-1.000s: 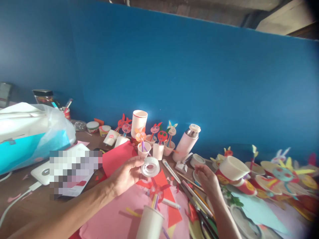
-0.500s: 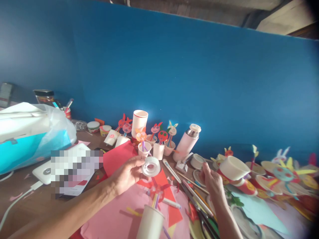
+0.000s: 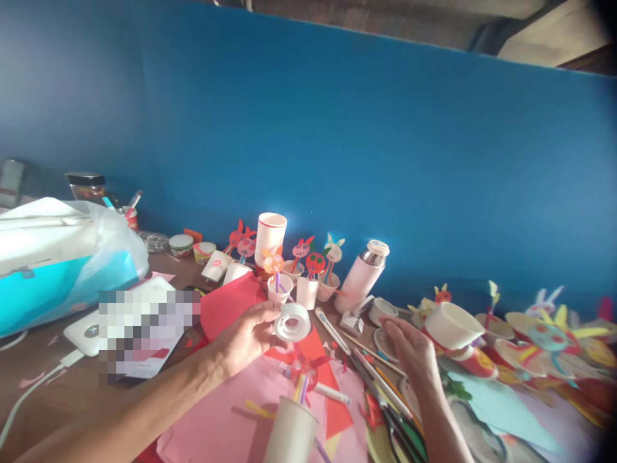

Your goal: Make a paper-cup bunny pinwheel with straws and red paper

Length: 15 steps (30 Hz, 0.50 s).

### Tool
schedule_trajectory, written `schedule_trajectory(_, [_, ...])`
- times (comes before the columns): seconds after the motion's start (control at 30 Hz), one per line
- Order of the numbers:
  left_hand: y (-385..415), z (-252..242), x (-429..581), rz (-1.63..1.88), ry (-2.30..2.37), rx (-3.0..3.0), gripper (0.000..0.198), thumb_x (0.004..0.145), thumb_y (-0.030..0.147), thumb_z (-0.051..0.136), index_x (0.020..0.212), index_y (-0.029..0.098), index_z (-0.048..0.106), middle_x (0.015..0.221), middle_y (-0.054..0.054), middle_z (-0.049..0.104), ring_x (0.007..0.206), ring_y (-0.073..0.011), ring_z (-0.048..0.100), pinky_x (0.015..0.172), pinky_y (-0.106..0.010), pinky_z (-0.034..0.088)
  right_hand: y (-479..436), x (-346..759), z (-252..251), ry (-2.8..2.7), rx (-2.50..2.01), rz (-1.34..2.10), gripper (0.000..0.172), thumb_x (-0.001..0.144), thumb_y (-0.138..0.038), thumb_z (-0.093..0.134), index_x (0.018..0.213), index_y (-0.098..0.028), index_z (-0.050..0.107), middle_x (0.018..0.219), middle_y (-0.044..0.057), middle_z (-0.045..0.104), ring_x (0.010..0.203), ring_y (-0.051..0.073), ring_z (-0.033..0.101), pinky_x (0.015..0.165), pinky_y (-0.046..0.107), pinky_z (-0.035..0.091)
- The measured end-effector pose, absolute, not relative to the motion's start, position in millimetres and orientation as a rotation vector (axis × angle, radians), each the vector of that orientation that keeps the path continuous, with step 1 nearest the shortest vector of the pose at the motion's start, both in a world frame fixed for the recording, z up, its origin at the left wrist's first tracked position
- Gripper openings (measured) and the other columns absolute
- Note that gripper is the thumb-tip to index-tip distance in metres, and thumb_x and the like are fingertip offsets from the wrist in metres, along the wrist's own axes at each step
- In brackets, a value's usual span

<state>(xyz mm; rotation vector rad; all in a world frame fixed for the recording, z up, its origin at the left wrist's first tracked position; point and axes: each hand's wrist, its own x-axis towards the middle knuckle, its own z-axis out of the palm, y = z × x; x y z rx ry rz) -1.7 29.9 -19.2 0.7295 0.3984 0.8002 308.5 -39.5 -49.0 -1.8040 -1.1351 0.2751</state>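
My left hand grips a white roll of clear tape between thumb and fingers, held up over the red and pink paper. To the right, my right hand is raised with its thumb and fingertips pinched together; whatever they hold, if anything, is too small to make out. Below the tape, close to me, a white paper cup has purple and yellow strips at its mouth and a red round paper face above it. A white marker lies beside that face.
Several cups with paper animal faces stand before the blue wall, near a pink thermos. More crafted cups crowd the right side. Scissors and pencils lie near my right forearm. A plastic bag and phone are on the left.
My right hand has turned, its fingertips now pointing left toward the tape roll, with the thumb lower than before. My left hand and the tape are nearly still.
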Motion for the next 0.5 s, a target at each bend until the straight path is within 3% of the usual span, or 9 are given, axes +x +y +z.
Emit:
schedule_trajectory(0.13, [29.9,-18.2,-1.5,0.791,0.399,0.735,0.016,0.076,0.021,0.061,0.085,0.011,0.069,0.084,-0.01,0.068,0.073,-0.0196,0.062,0.059,-0.028,0.05,-38.2,306.7,-46.6,-1.141,-1.86,0.256,0.033,0.073,-0.046,0.056,0.078,-0.018,0.072,0.07,0.001,0.07,0.072,0.022,0.062,0.063,0.026,0.044])
schedule_trajectory(0.3, [30.1,-18.1,-1.2,0.797,0.398,0.724,0.015,0.075,0.021,0.062,0.084,0.012,0.069,0.084,-0.01,0.068,0.074,-0.0201,0.063,0.059,-0.029,0.051,-40.1,300.9,-43.2,-1.09,-1.936,0.198,0.039,0.074,-0.051,0.053,0.058,-0.017,0.063,0.048,-0.002,0.055,0.053,0.016,0.051,0.052,0.023,0.037])
schedule_trajectory(0.5, [28.7,-15.9,-0.8,0.808,0.42,0.704,0.015,0.072,0.02,0.065,0.083,0.01,0.069,0.082,-0.01,0.068,0.073,-0.0209,0.063,0.058,-0.029,0.051,-37.4,300.4,-44.3,-1.143,-1.791,0.286,0.037,0.072,-0.048,0.053,0.083,-0.016,0.068,0.061,0.0,0.063,0.058,0.017,0.054,0.054,0.024,0.041])
